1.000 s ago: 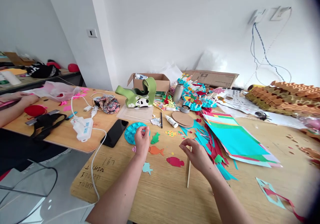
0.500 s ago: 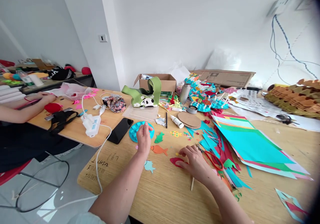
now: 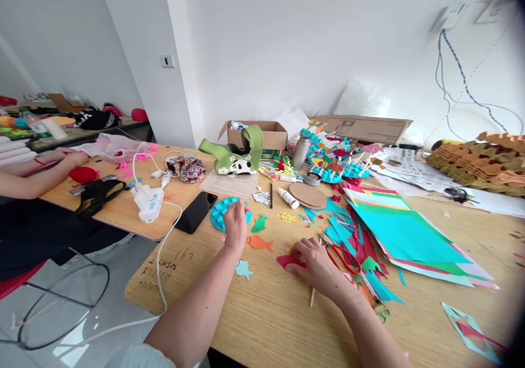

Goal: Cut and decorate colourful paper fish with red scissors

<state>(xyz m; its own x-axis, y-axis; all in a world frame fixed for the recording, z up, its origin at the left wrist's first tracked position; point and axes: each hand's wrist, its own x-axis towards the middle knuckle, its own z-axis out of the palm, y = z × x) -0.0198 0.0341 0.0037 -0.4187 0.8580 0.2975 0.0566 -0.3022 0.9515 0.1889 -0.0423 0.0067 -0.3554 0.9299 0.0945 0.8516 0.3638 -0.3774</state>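
Observation:
My left hand [image 3: 235,224] rests on the right edge of a blue pleated paper disc [image 3: 220,213], fingers curled in a pinch on it. My right hand [image 3: 314,262] lies over a red paper fish [image 3: 286,260], fingertips pressing on it, fingers bent. A thin wooden stick [image 3: 312,297] lies on the table under that hand. An orange paper fish [image 3: 258,242], a green one [image 3: 260,224] and a light blue one [image 3: 243,269] lie between my hands. Red-handled scissors [image 3: 346,257] sit just right of my right hand.
A black phone [image 3: 196,211] and a white charger with cable [image 3: 150,203] lie to the left. Stacked coloured paper sheets [image 3: 402,231] fill the right. A glue bottle [image 3: 289,198], cardboard disc [image 3: 308,194], green panda bag [image 3: 238,155] and box [image 3: 262,133] stand behind. Another person's arm [image 3: 36,176] rests far left.
My right hand let the stick down onto the table and dropped onto the red paper fish. The left hand stayed on the blue disc. The camera shifted slightly.

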